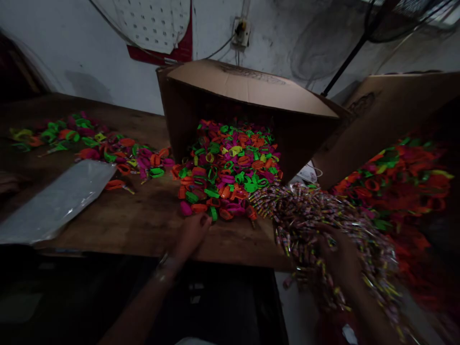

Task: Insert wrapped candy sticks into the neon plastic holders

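My left hand is at the front of a heap of bright plastic toy watches, green, orange, pink and yellow. Its fingers are closed at the tips on a green toy watch at the heap's near edge. The heap spills out of a cardboard box lying on its side. To the right, my right hand reaches into a pile of small candies in twisted shiny wrappers. Its fingers are bent and apart, partly lost in the dark; no candy shows clearly in them.
More toy watches lie scattered on the wooden table at the left, beside a clear plastic bag. A second box with toy watches stands at the right. A socket with a cable is on the wall.
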A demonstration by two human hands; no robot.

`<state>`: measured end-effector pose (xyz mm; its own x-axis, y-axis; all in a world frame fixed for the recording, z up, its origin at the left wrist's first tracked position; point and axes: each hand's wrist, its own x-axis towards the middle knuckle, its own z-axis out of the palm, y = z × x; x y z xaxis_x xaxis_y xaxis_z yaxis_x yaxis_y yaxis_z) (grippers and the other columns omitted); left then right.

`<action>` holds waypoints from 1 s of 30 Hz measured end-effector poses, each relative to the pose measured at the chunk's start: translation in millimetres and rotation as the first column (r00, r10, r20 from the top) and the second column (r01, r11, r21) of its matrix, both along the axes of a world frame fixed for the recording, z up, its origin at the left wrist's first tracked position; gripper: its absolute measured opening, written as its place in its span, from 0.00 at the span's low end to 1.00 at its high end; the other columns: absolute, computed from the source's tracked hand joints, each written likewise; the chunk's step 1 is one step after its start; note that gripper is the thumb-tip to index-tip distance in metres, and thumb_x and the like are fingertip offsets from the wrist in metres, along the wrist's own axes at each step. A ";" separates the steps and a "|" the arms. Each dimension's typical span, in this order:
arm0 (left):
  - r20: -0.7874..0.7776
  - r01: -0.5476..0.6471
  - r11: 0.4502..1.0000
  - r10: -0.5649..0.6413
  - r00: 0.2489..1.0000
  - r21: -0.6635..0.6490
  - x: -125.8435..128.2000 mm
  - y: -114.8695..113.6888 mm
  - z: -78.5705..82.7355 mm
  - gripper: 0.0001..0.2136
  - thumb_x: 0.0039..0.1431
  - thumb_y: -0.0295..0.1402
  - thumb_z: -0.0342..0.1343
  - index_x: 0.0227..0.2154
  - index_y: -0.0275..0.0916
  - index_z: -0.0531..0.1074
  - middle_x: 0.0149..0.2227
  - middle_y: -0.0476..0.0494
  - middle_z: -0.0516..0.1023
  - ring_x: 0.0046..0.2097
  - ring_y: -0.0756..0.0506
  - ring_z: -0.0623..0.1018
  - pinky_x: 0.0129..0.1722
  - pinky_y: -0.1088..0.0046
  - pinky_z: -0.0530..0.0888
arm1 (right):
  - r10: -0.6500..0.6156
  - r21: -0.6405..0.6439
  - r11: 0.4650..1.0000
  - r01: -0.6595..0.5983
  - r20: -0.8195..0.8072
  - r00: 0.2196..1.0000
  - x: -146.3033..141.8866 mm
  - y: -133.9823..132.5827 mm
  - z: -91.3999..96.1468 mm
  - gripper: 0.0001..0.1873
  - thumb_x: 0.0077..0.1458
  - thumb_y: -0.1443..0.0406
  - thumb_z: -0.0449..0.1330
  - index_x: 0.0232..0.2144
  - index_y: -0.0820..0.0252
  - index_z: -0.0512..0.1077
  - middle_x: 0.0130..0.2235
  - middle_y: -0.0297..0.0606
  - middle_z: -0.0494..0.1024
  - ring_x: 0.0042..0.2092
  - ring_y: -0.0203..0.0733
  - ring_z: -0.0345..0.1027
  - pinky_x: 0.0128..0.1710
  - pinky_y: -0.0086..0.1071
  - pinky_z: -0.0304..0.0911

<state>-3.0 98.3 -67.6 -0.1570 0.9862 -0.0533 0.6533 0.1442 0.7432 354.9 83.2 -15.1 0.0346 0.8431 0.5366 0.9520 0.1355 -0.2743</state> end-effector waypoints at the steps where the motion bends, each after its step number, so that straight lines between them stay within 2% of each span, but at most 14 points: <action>1: -0.010 -0.021 1.000 0.021 1.000 0.002 8.4 15.8 -3.2 0.09 0.54 0.34 0.52 0.27 0.36 0.74 0.28 0.40 0.78 0.32 0.44 0.77 0.32 0.72 0.68 | 0.053 -0.157 0.987 -0.045 0.048 0.997 -23.2 8.9 -11.9 0.10 0.56 0.66 0.53 0.33 0.61 0.74 0.36 0.46 0.79 0.39 0.47 0.72 0.41 0.38 0.65; 2: -0.016 -0.040 0.999 0.040 0.999 0.002 14.5 28.2 -6.9 0.09 0.53 0.35 0.53 0.26 0.35 0.73 0.26 0.40 0.77 0.32 0.43 0.76 0.31 0.72 0.68 | 0.127 -0.340 0.937 -0.079 0.122 0.984 -47.3 16.3 -21.7 0.09 0.54 0.69 0.52 0.33 0.60 0.73 0.37 0.45 0.79 0.41 0.46 0.72 0.43 0.37 0.64; 3: -0.017 -0.052 0.999 0.052 0.998 -0.001 18.5 36.9 -10.6 0.09 0.53 0.35 0.54 0.24 0.35 0.73 0.24 0.41 0.76 0.31 0.43 0.76 0.31 0.72 0.67 | 0.160 -0.397 0.913 -0.092 0.141 0.977 -70.8 22.3 -29.4 0.09 0.53 0.70 0.53 0.32 0.60 0.73 0.37 0.44 0.79 0.40 0.44 0.72 0.42 0.34 0.63; 4: -0.012 -0.062 0.998 0.062 0.998 0.001 20.4 41.7 -13.9 0.09 0.52 0.35 0.55 0.23 0.35 0.73 0.23 0.42 0.75 0.30 0.43 0.76 0.30 0.71 0.67 | 0.156 -0.422 0.903 -0.077 0.157 0.975 -92.6 27.2 -35.5 0.08 0.53 0.70 0.53 0.31 0.60 0.73 0.34 0.44 0.79 0.39 0.45 0.72 0.40 0.34 0.62; 7: 0.023 -0.088 0.995 0.087 0.996 0.053 17.8 36.5 -19.1 0.05 0.49 0.32 0.57 0.24 0.36 0.73 0.26 0.43 0.74 0.34 0.42 0.76 0.34 0.69 0.70 | 0.080 -0.464 0.886 0.025 0.206 0.975 -140.5 37.6 -47.6 0.12 0.52 0.74 0.53 0.38 0.67 0.71 0.34 0.51 0.79 0.37 0.48 0.72 0.37 0.35 0.61; 10: 0.076 -0.146 0.975 0.135 0.988 0.169 10.0 16.3 -17.8 0.04 0.47 0.33 0.58 0.25 0.37 0.73 0.40 0.39 0.73 0.48 0.39 0.72 0.43 0.65 0.70 | -0.013 -0.484 0.865 0.128 0.233 0.972 -161.1 45.2 -54.0 0.17 0.52 0.78 0.50 0.45 0.71 0.67 0.36 0.56 0.78 0.37 0.49 0.73 0.36 0.35 0.60; 13: 0.294 -0.160 0.963 0.091 0.952 0.219 3.4 -1.5 -11.9 0.06 0.46 0.35 0.58 0.22 0.38 0.69 0.37 0.42 0.72 0.45 0.41 0.73 0.43 0.64 0.71 | -0.068 -0.515 0.840 0.170 0.210 0.975 -161.8 50.2 -51.2 0.16 0.52 0.77 0.52 0.45 0.74 0.66 0.34 0.57 0.78 0.35 0.50 0.74 0.33 0.34 0.61; 16: 0.582 -0.060 0.994 -0.006 0.813 0.095 0.1 -12.1 -2.2 0.12 0.42 0.36 0.62 0.23 0.39 0.63 0.27 0.51 0.69 0.33 0.46 0.74 0.36 0.67 0.72 | -0.057 -0.538 0.833 0.127 0.144 0.988 -150.7 48.6 -35.7 0.13 0.51 0.74 0.54 0.41 0.71 0.69 0.32 0.52 0.78 0.33 0.47 0.73 0.31 0.32 0.61; 19: 0.827 0.038 0.999 -0.012 0.562 -0.012 -0.2 -19.1 8.5 0.21 0.36 0.33 0.67 0.32 0.41 0.62 0.32 0.52 0.70 0.34 0.47 0.76 0.34 0.68 0.74 | -0.020 -0.493 0.869 0.048 0.063 0.998 -139.7 37.6 -13.2 0.11 0.54 0.73 0.50 0.37 0.66 0.72 0.37 0.51 0.78 0.39 0.46 0.73 0.37 0.32 0.64; 21: 0.911 0.084 0.996 0.004 0.412 -0.042 0.8 -22.2 13.2 0.27 0.36 0.31 0.68 0.41 0.43 0.62 0.36 0.51 0.72 0.38 0.46 0.77 0.38 0.67 0.75 | 0.084 -0.380 0.915 -0.138 -0.156 0.984 -140.3 25.4 -1.4 0.13 0.56 0.70 0.50 0.39 0.64 0.73 0.41 0.49 0.77 0.44 0.46 0.71 0.44 0.36 0.64; 23: 0.957 0.083 0.995 0.024 0.290 -0.051 3.3 -23.5 14.9 0.28 0.40 0.33 0.67 0.47 0.43 0.63 0.36 0.50 0.73 0.40 0.46 0.78 0.43 0.65 0.74 | 0.227 -0.231 0.901 -0.367 -0.471 0.853 -151.2 10.4 3.0 0.13 0.57 0.65 0.53 0.42 0.60 0.74 0.43 0.45 0.77 0.44 0.45 0.71 0.45 0.38 0.65; 25: 0.986 0.030 0.998 0.046 0.159 -0.052 8.4 -23.4 14.9 0.22 0.45 0.36 0.64 0.44 0.40 0.66 0.38 0.47 0.75 0.42 0.44 0.79 0.47 0.64 0.73 | 0.246 -0.140 0.854 -0.501 -0.738 0.628 -171.9 -5.0 -1.3 0.14 0.55 0.61 0.55 0.43 0.57 0.74 0.42 0.42 0.78 0.38 0.42 0.73 0.40 0.37 0.69; 28: 0.997 -0.075 0.994 0.078 0.019 -0.076 20.6 -23.2 16.1 0.15 0.48 0.38 0.62 0.37 0.40 0.66 0.47 0.44 0.76 0.46 0.43 0.78 0.48 0.63 0.73 | 0.060 -0.089 0.869 -0.487 -0.958 0.281 -209.0 -21.9 -18.1 0.14 0.55 0.57 0.56 0.41 0.57 0.73 0.40 0.42 0.78 0.35 0.41 0.74 0.36 0.36 0.71; 30: 0.996 -0.083 0.992 0.092 0.012 -0.091 29.2 -24.4 18.4 0.15 0.47 0.37 0.62 0.37 0.40 0.67 0.50 0.42 0.75 0.47 0.42 0.77 0.47 0.65 0.73 | -0.026 -0.068 0.899 -0.432 -0.994 0.102 -226.0 -25.9 -28.5 0.15 0.55 0.56 0.57 0.41 0.58 0.72 0.42 0.41 0.79 0.38 0.42 0.75 0.38 0.38 0.72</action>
<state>26.2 74.0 -49.2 -0.0310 0.9686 -0.2469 -0.7450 0.1423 0.6517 128.9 57.3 -43.5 0.1197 0.9916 -0.0487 -0.2075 -0.0230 -0.9780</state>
